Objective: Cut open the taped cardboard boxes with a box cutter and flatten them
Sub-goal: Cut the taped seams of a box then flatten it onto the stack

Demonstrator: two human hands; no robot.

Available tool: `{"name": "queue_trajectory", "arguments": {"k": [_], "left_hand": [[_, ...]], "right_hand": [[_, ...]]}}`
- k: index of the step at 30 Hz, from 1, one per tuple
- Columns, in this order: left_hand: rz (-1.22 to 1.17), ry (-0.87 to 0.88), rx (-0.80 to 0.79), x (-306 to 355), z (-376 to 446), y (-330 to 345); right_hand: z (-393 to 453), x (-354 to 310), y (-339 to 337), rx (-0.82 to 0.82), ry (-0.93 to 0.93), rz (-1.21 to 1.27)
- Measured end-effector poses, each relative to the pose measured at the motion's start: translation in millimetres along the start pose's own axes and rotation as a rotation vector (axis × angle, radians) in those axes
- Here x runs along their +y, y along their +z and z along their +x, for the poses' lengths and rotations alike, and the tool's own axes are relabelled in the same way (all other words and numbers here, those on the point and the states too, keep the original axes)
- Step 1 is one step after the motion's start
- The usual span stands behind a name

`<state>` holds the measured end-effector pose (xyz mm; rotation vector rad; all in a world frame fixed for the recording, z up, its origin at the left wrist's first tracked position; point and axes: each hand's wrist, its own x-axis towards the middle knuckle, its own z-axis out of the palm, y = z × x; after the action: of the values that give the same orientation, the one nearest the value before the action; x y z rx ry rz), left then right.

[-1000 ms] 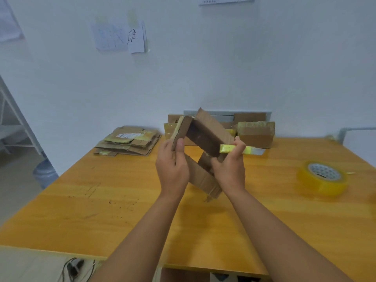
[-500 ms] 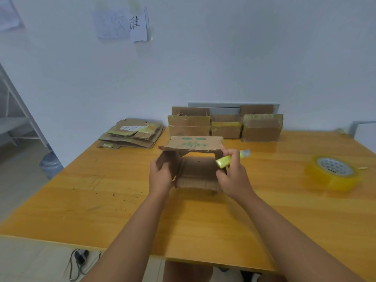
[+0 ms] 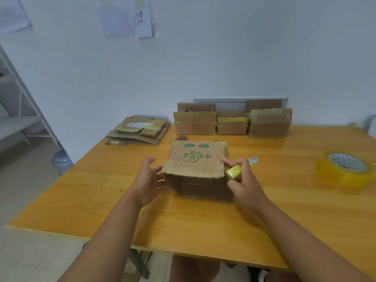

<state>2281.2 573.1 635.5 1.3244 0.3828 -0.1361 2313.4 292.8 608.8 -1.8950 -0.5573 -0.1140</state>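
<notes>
right hand (image 3: 247, 187) holding box cutter (image 3: 236, 170), box (image 3: 196, 163)

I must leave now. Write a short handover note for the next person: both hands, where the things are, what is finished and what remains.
Left hand: open, at the left side of the printed box.
Right hand: holds the yellow box cutter at the box's right edge.
The box stands on the table, opened at the near end, not yet flat.
Done: flattened pile, back left.
Left: flatten this box; cut the taped boxes by the wall.
</notes>
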Motion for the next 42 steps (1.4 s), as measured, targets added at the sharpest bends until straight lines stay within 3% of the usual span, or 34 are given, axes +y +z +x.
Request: {"name": "queue_trajectory", "arguments": {"k": [3,5,7,9,13,15,21,26,34,38,42], "left_hand": [[0.174,-0.042,0.064,14,11,5],[0.337,-0.032,0.073,22,14,15],[0.457,0.007,0.045,25,16,25],[0.475,0.080,0.028,25,16,33],[0.338,0.286,-0.041,22,12,31],[0.385,0.389,-0.059,20,7,32],[0.346,0.635,0.015,6,5,47],[0.503,0.686,0.188,-8,6,57],[0.471,0.747,0.206,2,0,61],[0.529,0.804,0.335,24,-1,72],[0.784,1.104,0.471,32,-4,80]], "right_hand": [[14,-5,-2,0.243,0.134,0.288],[30,-8,-4,0.376,0.328,0.320],[42,-8,-7,0.326,0.488,0.232],[49,-6,-8,0.277,0.530,0.208],[51,-5,-15,0.331,0.339,0.248],[48,-5,-17,0.330,0.266,0.314],[37,-3,-19,0.319,0.136,0.399],[32,4,-20,0.308,0.173,0.298],[39,-23,-25,0.410,0.056,0.279],[60,-50,-30,0.417,0.035,0.051],[70,-61,-25,0.423,-0.027,-0.274]]}}
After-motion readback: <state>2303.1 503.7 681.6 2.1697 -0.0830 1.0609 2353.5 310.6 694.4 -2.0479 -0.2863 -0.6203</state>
